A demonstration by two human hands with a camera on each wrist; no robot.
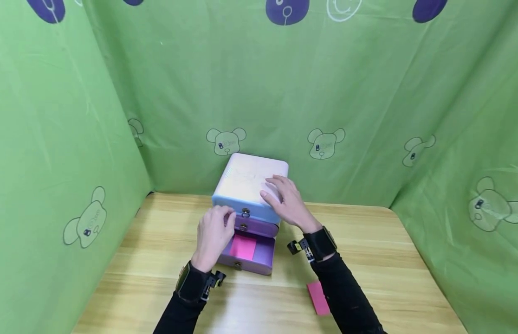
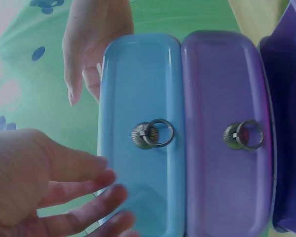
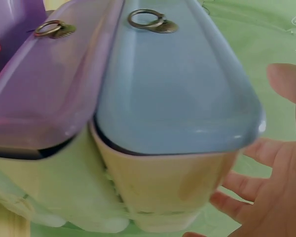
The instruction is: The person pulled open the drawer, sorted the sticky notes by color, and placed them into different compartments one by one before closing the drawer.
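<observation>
A small drawer cabinet (image 1: 246, 174) with a pale top stands near the back of the table. My right hand (image 1: 290, 204) rests on the top's right side, fingers spread. Close in front of the blue top drawer (image 2: 143, 79) is my left hand (image 1: 213, 234), its fingers loosely bent and holding nothing. The blue drawer and the purple middle drawer (image 2: 212, 94) each carry a metal ring pull; the middle one juts out slightly. Pulled well out below them, the bottom drawer (image 1: 254, 267) has a bright pink sheet (image 1: 243, 247) lying inside.
On the wooden table (image 1: 367, 250), a pink pad (image 1: 319, 299) lies partly behind my right forearm. Green cloth walls (image 1: 259, 83) with bear-head prints enclose the back and both sides, close behind the cabinet. Each wrist wears a black strapped camera.
</observation>
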